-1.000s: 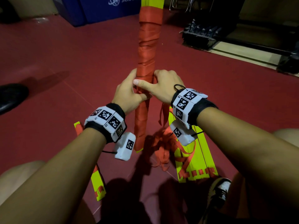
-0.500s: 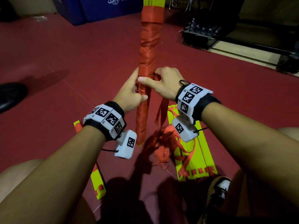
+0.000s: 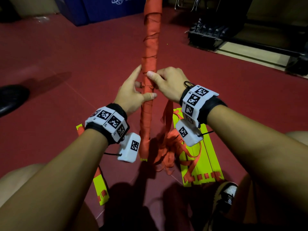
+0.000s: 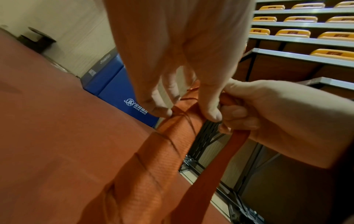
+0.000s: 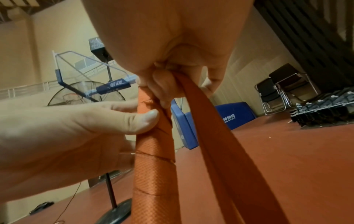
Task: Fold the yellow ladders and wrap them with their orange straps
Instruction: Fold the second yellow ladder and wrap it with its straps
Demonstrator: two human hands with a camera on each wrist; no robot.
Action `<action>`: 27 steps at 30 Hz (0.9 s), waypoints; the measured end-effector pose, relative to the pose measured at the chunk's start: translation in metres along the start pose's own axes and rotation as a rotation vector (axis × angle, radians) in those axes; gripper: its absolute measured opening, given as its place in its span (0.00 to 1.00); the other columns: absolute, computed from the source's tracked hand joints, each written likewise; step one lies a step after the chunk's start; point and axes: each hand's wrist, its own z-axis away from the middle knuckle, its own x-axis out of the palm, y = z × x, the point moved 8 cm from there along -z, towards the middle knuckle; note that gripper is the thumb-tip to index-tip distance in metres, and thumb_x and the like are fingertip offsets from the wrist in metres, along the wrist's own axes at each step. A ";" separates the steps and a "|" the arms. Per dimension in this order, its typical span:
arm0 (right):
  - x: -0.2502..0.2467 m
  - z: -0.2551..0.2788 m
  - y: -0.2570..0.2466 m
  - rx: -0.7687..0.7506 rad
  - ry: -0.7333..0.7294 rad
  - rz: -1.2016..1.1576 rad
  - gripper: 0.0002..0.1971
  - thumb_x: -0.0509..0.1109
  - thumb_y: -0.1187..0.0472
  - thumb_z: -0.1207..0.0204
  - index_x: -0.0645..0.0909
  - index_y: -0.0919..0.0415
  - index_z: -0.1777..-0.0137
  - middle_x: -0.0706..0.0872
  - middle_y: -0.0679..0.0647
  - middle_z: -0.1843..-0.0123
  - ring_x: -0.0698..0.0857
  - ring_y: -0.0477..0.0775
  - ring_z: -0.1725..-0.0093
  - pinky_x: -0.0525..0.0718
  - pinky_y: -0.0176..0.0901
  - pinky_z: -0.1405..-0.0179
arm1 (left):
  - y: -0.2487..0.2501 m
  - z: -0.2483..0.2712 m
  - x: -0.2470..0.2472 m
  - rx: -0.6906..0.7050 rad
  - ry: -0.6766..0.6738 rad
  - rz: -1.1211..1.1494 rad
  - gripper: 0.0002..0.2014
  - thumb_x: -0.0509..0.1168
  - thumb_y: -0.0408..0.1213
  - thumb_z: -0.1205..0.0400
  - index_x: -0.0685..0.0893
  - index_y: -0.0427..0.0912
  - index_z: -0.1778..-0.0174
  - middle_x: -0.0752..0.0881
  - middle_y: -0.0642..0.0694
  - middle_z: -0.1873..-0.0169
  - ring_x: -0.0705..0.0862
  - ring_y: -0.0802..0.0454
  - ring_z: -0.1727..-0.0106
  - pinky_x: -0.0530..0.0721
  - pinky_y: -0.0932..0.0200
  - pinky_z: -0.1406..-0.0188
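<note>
Ladders in yellow lie in three places on the red floor (image 3: 58, 52). Farthest left, a folded ladder (image 3: 101, 189) lies flat by the person's left knee, half hidden under the forearm. Next, the left hand (image 3: 133, 92) steadies the wrapped bundle (image 3: 150, 52), a folded ladder standing nearly upright in the middle, bound in orange strap almost end to end with yellow showing only at its foot. Its thumb lies across the front of the bundle and its fingers reach out straight along the far side, pressing on the wrap rather than curling round it. Just right of the bundle, the right hand (image 3: 168, 84) has its thumb pressed on the wrap, while its curled fingers pinch the loose strap (image 5: 210, 136), which hangs from that grip to a tangled heap on the floor. Right of the heap, a flat ladder (image 3: 205, 160) lies spread out with strap looped over it. At the far right, folding chairs (image 5: 275, 94) stand near the wall.
</note>
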 end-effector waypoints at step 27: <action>0.015 0.000 0.014 0.105 -0.012 0.008 0.27 0.59 0.33 0.18 0.77 0.53 0.69 0.85 0.56 0.64 0.86 0.66 0.54 0.80 0.49 0.56 | -0.010 0.000 0.000 -0.099 0.004 0.119 0.22 0.66 0.16 0.20 0.76 0.43 0.36 0.88 0.44 0.58 0.89 0.52 0.58 0.90 0.46 0.48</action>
